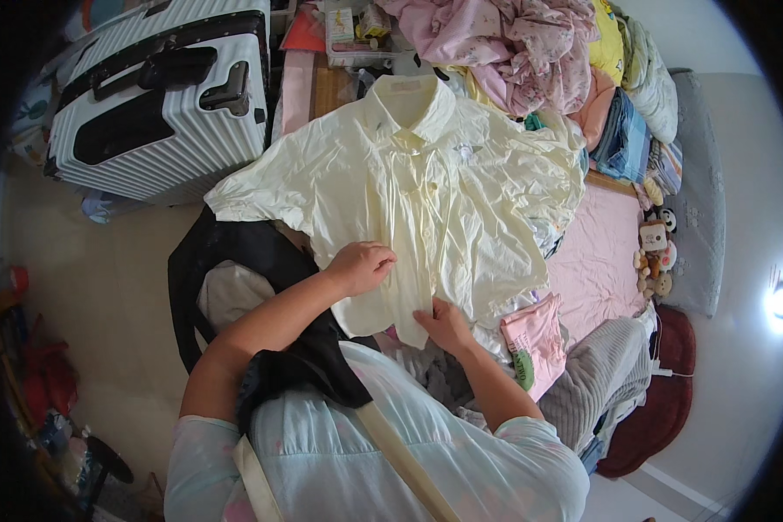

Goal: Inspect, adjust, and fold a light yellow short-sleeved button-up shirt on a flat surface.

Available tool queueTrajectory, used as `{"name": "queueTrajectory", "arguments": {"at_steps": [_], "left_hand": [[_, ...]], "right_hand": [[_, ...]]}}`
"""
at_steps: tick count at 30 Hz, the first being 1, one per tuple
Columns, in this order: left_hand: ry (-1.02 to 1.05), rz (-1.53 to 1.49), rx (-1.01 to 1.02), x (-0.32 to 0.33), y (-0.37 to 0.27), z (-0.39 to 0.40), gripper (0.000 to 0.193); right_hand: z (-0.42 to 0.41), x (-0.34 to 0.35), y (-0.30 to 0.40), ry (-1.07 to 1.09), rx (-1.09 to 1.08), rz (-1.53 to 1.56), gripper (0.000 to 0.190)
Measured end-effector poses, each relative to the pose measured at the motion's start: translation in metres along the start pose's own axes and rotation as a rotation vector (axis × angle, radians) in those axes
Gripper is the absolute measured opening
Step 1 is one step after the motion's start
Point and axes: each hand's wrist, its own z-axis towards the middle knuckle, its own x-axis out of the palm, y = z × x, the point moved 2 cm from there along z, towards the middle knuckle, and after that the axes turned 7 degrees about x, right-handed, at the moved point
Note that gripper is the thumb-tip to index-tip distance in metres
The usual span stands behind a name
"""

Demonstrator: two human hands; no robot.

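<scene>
A pale yellow collared short-sleeved shirt (346, 176) lies spread out before me, front side up, its collar away from me and its body wrinkled on the right. My left hand (363, 266) rests at the shirt's lower front with its fingers curled on the fabric near the button placket. Lower down and to the right, my right hand (445, 324) has the front hem between thumb and fingers. Whether the left fingers pinch cloth is hard to tell.
A white ribbed suitcase (215, 143) stands at the upper left. Pink floral bedding (535, 52) is heaped beyond the shirt, beside folded blue cloth (623, 140). A folded pink garment (538, 339), grey ribbed fabric (603, 372) and small plush toys (654, 235) are on the right.
</scene>
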Motion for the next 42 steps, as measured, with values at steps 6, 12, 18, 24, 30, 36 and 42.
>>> {"name": "queueTrajectory", "arguments": {"at_steps": [6, 12, 18, 24, 30, 36, 42], "left_hand": [[-0.038, 0.077, 0.028, -0.001, -0.004, 0.007, 0.01], [-0.138, 0.068, -0.004, -0.008, -0.009, 0.036, 0.01], [-0.269, -0.025, -0.108, -0.014, 0.015, 0.059, 0.017], [-0.231, 0.023, -0.193, -0.012, 0.036, 0.073, 0.025], [-0.204, 0.061, -0.268, -0.009, 0.035, 0.084, 0.029], [-0.184, 0.084, -0.292, -0.007, 0.03, 0.091, 0.029], [-0.193, 0.102, -0.283, -0.006, 0.028, 0.091, 0.03]], "right_hand": [[0.03, -0.019, 0.007, -0.056, -0.032, -0.541, 0.032], [0.099, -0.048, 0.061, -0.496, -0.318, -0.112, 0.03], [0.138, -0.024, 0.084, -0.649, -0.336, -0.198, 0.021], [0.137, -0.004, 0.077, -0.788, -0.682, -0.341, 0.015], [0.12, -0.012, 0.084, -0.693, -0.66, -0.184, 0.007], [0.131, -0.054, 0.08, -0.838, -0.742, -0.363, 0.01], [0.137, -0.06, 0.083, -0.766, -0.649, -0.559, 0.012]]}}
